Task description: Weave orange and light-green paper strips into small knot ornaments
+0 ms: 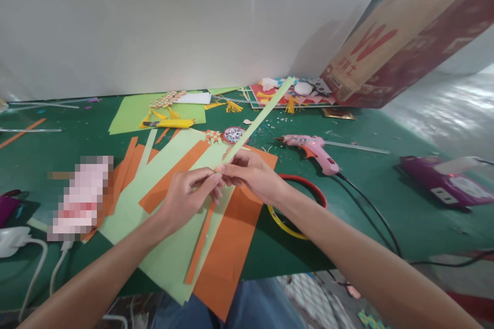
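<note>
Close together over the paper sheets, my left hand (196, 190) and my right hand (250, 172) are both closed in a pinch. A long light green paper strip (262, 115) rises from between the fingers toward the upper right. An orange paper strip (199, 247) runs down from below my left fingers. The spot where the strips meet is hidden by my fingertips. Beneath lie light green paper sheets (162, 262) and an orange sheet (227, 262). A small woven orange and white paper piece (213, 136) lies just beyond my hands.
To the right are a pink glue gun (309, 148), a red and yellow ring (322, 195) and a purple power strip (443, 182). Behind lie a yellow utility knife (175, 123) and yellow tassels (233, 107). A paper bag (386, 41) stands back right; a blurred pink object (83, 195) lies left.
</note>
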### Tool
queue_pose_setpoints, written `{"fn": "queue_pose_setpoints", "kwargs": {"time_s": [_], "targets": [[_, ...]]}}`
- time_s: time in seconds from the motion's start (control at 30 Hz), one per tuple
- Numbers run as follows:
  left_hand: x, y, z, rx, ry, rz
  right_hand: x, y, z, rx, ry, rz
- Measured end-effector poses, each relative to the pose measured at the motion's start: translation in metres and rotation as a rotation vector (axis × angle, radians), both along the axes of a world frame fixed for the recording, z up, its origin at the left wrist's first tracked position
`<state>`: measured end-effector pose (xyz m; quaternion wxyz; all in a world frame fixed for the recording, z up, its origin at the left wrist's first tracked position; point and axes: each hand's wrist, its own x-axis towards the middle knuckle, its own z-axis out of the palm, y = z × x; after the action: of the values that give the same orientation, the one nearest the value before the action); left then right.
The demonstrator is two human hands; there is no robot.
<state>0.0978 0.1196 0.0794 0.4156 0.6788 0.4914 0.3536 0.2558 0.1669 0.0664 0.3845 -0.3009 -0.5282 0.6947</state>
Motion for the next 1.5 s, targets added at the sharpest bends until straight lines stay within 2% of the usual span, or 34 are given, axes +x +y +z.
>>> {"fn": "queue_pose_setpoints", "kwargs": {"time_s": [0.37,0.63,0.8,0.97,1.2,1.33,1.5], "targets": [[-0.0007,-0.0001,0.0022,-0.027,0.010,0.019,0.0024,0.0026,0.0007,0.004,0.013,-0.032],[-0.0010,0.0020,-0.0017,-0.011,-0.033,-0.012,-0.0004,-0.0003,0.0001,-0.009,0.042,0.058],[-0.0023,0.0015,0.0002,-0.008,-0.022,-0.007,0.0011,0.0004,0.0030,-0.008,0.018,0.022],[-0.0016,-0.0001,0.0035,-0.037,-0.009,0.006,0.0048,0.0035,0.0036,0.004,0.040,-0.090],[-0.0013,-0.0002,0.0017,-0.114,0.007,0.036,0.0022,0.0026,0.0016,-0.030,0.015,-0.053],[-0.0016,0.0011,-0.0015,-0.084,-0.026,0.014,0.0000,0.0002,0.0016,-0.051,-0.008,0.009],[-0.0022,0.0019,-0.0003,-0.060,0.004,0.020,0.0032,0.0020,0.0032,-0.029,0.003,-0.067]]}}
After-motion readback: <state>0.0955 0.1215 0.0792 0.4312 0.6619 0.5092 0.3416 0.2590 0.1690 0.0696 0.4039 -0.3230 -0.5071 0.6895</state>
